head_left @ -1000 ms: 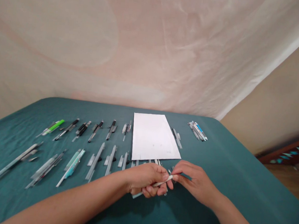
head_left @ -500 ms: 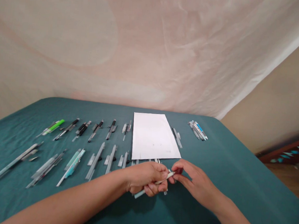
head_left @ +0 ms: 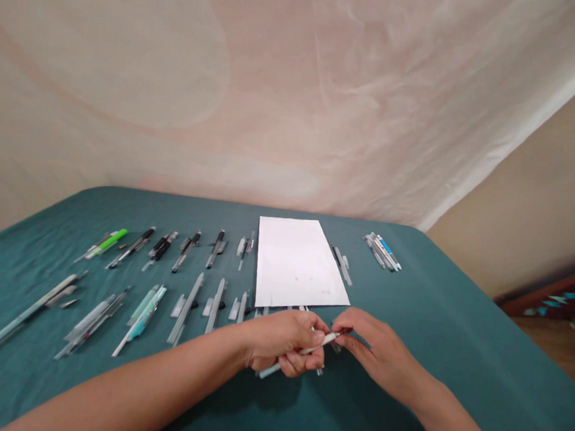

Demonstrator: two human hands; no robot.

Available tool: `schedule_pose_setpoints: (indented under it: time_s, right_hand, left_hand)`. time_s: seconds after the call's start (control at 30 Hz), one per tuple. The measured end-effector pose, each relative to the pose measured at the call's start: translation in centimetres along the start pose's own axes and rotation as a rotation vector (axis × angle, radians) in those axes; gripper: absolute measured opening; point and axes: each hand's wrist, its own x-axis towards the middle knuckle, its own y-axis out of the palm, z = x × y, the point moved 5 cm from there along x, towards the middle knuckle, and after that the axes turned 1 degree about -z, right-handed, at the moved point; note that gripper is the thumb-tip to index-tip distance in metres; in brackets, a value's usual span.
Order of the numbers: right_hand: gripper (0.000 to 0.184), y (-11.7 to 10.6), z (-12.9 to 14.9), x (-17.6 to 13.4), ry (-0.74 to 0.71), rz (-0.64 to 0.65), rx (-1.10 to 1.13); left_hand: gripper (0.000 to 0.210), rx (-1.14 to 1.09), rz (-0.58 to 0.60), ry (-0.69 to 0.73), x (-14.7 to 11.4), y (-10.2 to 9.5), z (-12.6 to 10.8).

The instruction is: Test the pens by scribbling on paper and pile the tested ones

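Observation:
My left hand (head_left: 290, 342) is closed around a pale, whitish pen barrel (head_left: 270, 370), whose lower end sticks out below the fingers. The barrel's other end points up and right toward my right hand (head_left: 370, 341). Thumb and forefinger of that hand pinch a thin dark piece at the barrel's tip, too small and blurred to name. Just beyond both hands lies a white sheet (head_left: 296, 263). Several pen parts under and behind the left hand are partly hidden.
Disassembled pens lie in two rows on the green-covered table (head_left: 392, 410), among them a bright green barrel (head_left: 111, 241) and a turquoise pen (head_left: 142, 320). A bundle of several pens (head_left: 383, 251) rests at the back right. Behind hangs a pale curtain (head_left: 277, 95).
My right fingers have drawn slightly away from the barrel's tip, and a thin dark piece now shows between. The left hand keeps its grip. The whole view has shifted a little.

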Motion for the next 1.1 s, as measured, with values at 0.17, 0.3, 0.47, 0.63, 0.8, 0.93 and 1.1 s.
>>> schedule_pose_setpoints:
  time_s: [0.17, 0.3, 0.47, 0.63, 0.8, 0.93, 1.1]
  right_hand:
    - [0.016, 0.08, 0.39, 0.12, -0.04, 0.043, -0.011]
    - [0.012, -0.25, 0.37, 0.25, -0.017, 0.002, -0.001]
    - [0.015, -0.25, 0.59, 0.2, -0.094, 0.019, 0.007]
    - [0.014, -0.45, 0.68, 0.23, -0.108, 0.006, 0.014]
    - [0.02, -0.31, 0.9, 0.12, -0.147, 0.035, -0.02]
    - [0.017, -0.6, 0.87, 0.08, -0.1, 0.007, -0.007]
    - [0.016, -0.63, 1.0, 0.12, -0.106, -0.005, 0.003]
  left_hand:
    - [0.024, -0.008, 0.002, -0.012, -0.04, 0.18, 0.06]
    - [0.03, 0.006, -0.001, -0.011, 0.01, 0.09, -0.03]
    - [0.034, 0.018, 0.006, -0.017, 0.01, 0.1, -0.08]
    - [0.032, -0.01, 0.016, -0.027, -0.12, 0.24, -0.13]
    - [0.035, 0.003, 0.06, -0.008, -0.15, 0.42, -0.21]
    - [0.035, 0.016, 0.016, -0.01, -0.12, 0.24, -0.26]
    - [0.038, 0.033, -0.018, -0.013, -0.2, 0.18, -0.4]
